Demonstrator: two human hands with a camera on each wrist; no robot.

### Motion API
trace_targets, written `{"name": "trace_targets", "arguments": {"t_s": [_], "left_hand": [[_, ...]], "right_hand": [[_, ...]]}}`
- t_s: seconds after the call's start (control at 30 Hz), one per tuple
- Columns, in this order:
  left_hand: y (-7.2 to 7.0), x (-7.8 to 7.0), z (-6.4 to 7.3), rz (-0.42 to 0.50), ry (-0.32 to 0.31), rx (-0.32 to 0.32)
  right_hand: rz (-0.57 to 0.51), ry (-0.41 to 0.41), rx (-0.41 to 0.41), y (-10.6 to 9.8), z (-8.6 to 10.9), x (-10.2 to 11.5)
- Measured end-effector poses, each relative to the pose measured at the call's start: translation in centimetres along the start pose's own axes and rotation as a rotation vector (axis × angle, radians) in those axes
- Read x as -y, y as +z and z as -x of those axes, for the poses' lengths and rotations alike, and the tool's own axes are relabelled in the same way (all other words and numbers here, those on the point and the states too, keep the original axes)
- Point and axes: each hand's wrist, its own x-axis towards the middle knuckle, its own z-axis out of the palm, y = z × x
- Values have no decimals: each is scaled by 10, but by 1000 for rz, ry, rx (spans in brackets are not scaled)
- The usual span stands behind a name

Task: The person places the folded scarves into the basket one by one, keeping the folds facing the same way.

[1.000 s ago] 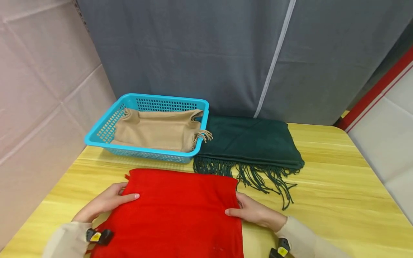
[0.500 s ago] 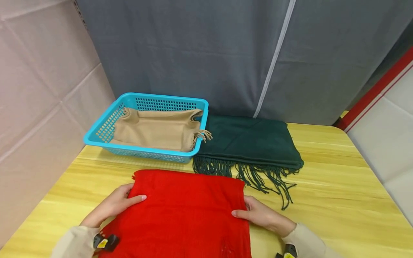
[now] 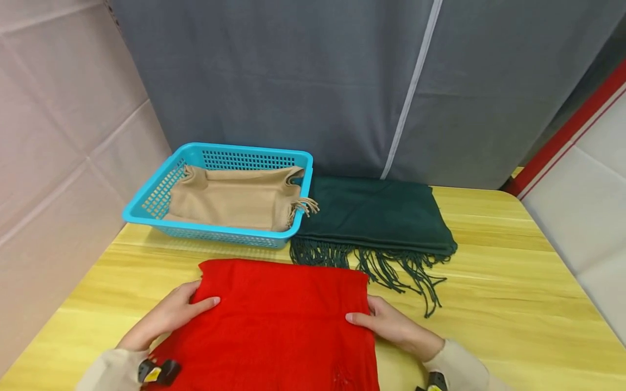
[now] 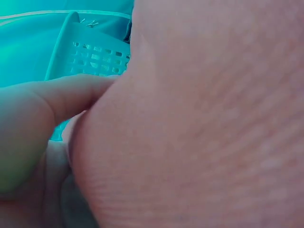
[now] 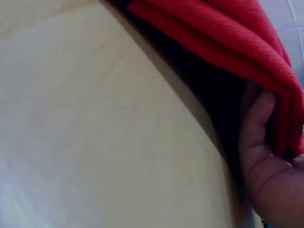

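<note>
A folded red scarf (image 3: 283, 320) spans the front of the table in the head view, its lower part running out of frame. My left hand (image 3: 171, 313) grips its left edge, thumb on top and fingers underneath. At the right edge my right hand (image 3: 393, 326) holds it the same way. Several layers of the red scarf (image 5: 228, 42) show in the right wrist view, with fingers curled beneath them. Washed-out colour makes the scarf (image 4: 199, 123) look pinkish in the left wrist view, where it hides most of the scene. A little fringe lies near its lower right.
Behind the scarf stands a blue plastic basket (image 3: 225, 233) holding a folded beige scarf (image 3: 235, 198), some fringe hanging over the right rim. Right of it lies a folded dark green scarf (image 3: 376, 212), fringe toward me. A grey curtain (image 3: 274, 70) closes off the table's (image 3: 508, 271) back.
Both hands have shifted a little to the right with the red scarf, mostly in the first half second. More fringe shows at its lower right. Basket and green scarf stay put.
</note>
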Motion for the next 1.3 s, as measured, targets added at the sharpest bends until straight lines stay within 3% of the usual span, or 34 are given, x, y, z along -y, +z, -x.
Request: {"name": "trace_targets", "arguments": {"t_s": [0.17, 0.47, 0.63, 0.77, 0.97, 1.13, 1.3], "left_hand": [[0, 0, 2, 102, 8, 68], [2, 3, 9, 302, -85, 138], [7, 5, 11, 444, -140, 165], [10, 5, 11, 608, -201, 196], [12, 1, 14, 832, -264, 228], [13, -2, 18, 873, -278, 206], [13, -5, 21, 854, -290, 171]], "right_hand": [[-171, 38, 40, 2, -1, -1], [-477, 113, 91, 8, -4, 0], [-560, 131, 116, 9, -6, -1], [-533, 152, 86, 10, -7, -2], [-396, 157, 5, 11, -5, -3], [-338, 128, -7, 12, -5, -5], [-321, 119, -34, 13, -4, -5]]}}
